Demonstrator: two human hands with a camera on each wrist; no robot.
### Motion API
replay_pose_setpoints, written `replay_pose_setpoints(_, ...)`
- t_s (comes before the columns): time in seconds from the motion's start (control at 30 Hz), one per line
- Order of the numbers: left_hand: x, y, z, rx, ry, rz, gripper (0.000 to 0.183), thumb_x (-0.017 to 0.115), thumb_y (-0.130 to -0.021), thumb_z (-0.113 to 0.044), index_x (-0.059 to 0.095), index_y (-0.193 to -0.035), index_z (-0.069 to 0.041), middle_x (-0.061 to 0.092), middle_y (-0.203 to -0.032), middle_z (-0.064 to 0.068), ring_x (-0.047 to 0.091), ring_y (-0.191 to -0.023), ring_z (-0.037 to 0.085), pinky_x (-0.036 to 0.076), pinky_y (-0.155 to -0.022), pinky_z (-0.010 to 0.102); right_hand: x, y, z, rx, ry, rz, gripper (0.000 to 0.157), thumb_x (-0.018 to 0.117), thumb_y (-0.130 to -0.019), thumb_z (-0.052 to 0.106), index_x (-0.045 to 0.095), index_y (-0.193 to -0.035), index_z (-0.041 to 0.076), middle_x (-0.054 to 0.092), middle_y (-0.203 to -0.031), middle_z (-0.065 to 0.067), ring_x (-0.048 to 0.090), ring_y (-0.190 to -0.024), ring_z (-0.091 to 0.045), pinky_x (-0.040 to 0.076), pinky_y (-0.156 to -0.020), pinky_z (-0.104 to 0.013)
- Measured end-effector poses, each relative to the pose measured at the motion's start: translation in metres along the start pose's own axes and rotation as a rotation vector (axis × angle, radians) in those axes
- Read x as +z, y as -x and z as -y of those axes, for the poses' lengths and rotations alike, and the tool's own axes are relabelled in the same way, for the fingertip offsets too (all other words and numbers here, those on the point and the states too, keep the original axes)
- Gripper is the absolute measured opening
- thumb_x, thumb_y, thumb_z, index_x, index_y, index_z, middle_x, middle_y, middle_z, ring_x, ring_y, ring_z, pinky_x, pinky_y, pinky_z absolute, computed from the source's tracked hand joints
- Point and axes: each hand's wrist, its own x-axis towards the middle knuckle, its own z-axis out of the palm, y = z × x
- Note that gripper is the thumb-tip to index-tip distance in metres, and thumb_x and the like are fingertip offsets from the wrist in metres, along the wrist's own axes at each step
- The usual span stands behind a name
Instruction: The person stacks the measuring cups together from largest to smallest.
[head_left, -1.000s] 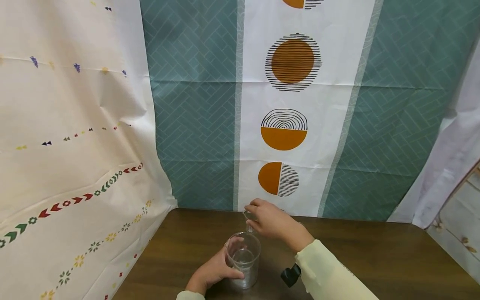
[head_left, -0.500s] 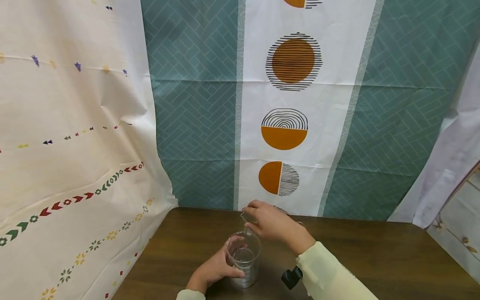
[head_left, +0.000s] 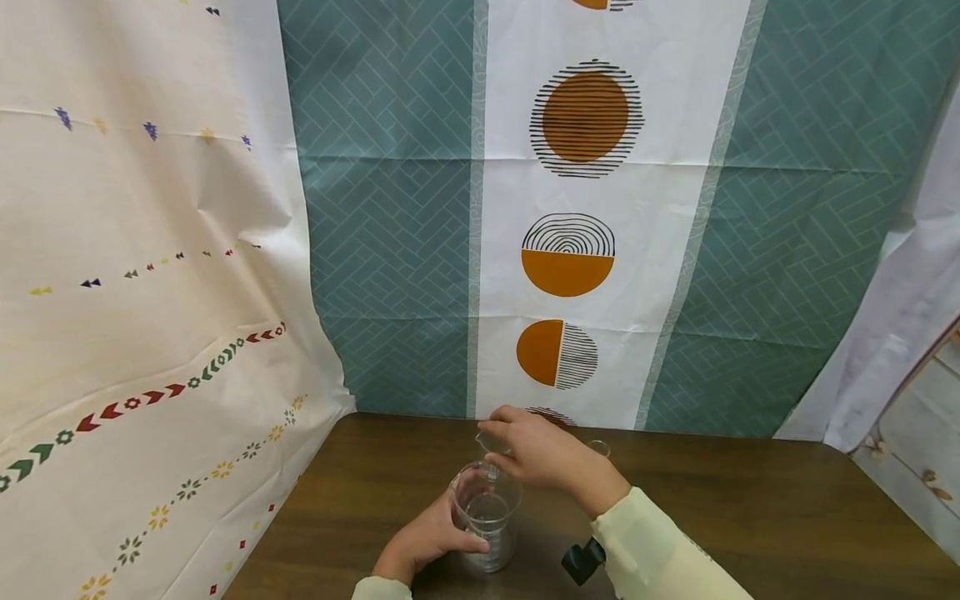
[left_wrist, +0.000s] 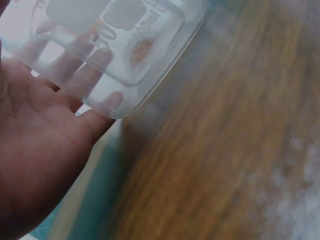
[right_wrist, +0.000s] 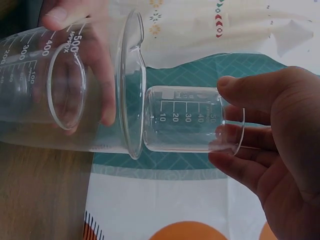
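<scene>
In the head view my left hand (head_left: 427,540) grips a large clear beaker (head_left: 504,542) from its left side, thumb in front. The left wrist view shows the fingers through its wall. A smaller beaker (right_wrist: 51,97) is nested inside, its rim visible through the large beaker's wall in the right wrist view. My right hand (head_left: 543,454) pinches a little 50 ml beaker (right_wrist: 185,120) near its rim, thumb on one side and fingers on the other. The base of this little beaker is right at the large beaker's mouth, and nothing shows inside it.
Behind my right wrist, a clear round glass rim (head_left: 598,447) shows on the brown wooden table (head_left: 720,500). A patterned green and white cloth (head_left: 390,250) hangs at the table's back edge, and a cream cloth (head_left: 172,333) hangs along the left.
My right hand has brought the little beaker slightly left and down, over the large beaker's mouth. More of the glass rim behind my right wrist shows. My left hand has stayed nearly still.
</scene>
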Motion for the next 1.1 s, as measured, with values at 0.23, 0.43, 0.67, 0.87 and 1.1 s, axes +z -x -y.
replay_pose_setpoints(0.23, -0.001, 0.000, 0.000, -0.022, -0.009, -0.014, 0.088, 0.081, -0.076, -0.013, 0.028, -0.146, -0.023, 0.038, -0.150, 0.012, 0.033, -0.141, 0.028, 0.038, -0.107, 0.027, 0.000, 0.001, 0.004, 0.009, -0.011, 0.022, 0.045, 0.067, -0.091, 0.030, 0.060, -0.130, 0.007, 0.061, -0.120, -0.006, 0.063, -0.099, -0.017, 0.053, -0.088, -0.033)
replay_pose_setpoints(0.43, -0.002, 0.001, -0.001, -0.038, -0.030, -0.031, 0.094, 0.082, -0.076, -0.015, 0.024, -0.150, -0.022, 0.035, -0.154, 0.006, 0.032, -0.142, 0.026, 0.035, -0.107, 0.024, 0.003, 0.002, 0.008, 0.023, -0.046, 0.077, 0.044, 0.064, -0.093, 0.030, 0.059, -0.132, 0.011, 0.059, -0.121, -0.003, 0.062, -0.101, -0.015, 0.053, -0.088, -0.030)
replay_pose_setpoints(0.67, -0.001, 0.003, 0.000, -0.074, -0.072, -0.055, 0.098, 0.082, -0.075, -0.018, 0.020, -0.152, -0.020, 0.033, -0.156, 0.007, 0.032, -0.142, 0.028, 0.032, -0.111, 0.036, 0.009, 0.002, 0.011, 0.016, -0.082, 0.119, 0.042, 0.062, -0.094, 0.031, 0.059, -0.132, 0.011, 0.058, -0.123, -0.002, 0.062, -0.102, -0.013, 0.052, -0.088, -0.028)
replay_pose_setpoints(0.87, 0.000, 0.003, -0.003, -0.072, -0.075, -0.043, 0.096, 0.082, -0.076, -0.019, 0.022, -0.151, -0.019, 0.035, -0.154, 0.007, 0.035, -0.139, 0.027, 0.034, -0.109, 0.036, 0.012, 0.002, 0.012, 0.013, -0.088, 0.132, 0.041, 0.063, -0.094, 0.029, 0.060, -0.131, 0.012, 0.058, -0.124, -0.002, 0.062, -0.103, -0.014, 0.052, -0.088, -0.027)
replay_pose_setpoints(1.1, 0.000, 0.001, -0.004, -0.083, -0.077, -0.034, 0.091, 0.081, -0.076, -0.021, 0.026, -0.149, -0.018, 0.040, -0.149, 0.006, 0.040, -0.134, 0.024, 0.036, -0.107, 0.041, 0.015, 0.001, 0.013, 0.012, -0.107, 0.146, 0.042, 0.063, -0.093, 0.029, 0.060, -0.130, 0.011, 0.059, -0.123, -0.003, 0.062, -0.101, -0.013, 0.052, -0.087, -0.027)
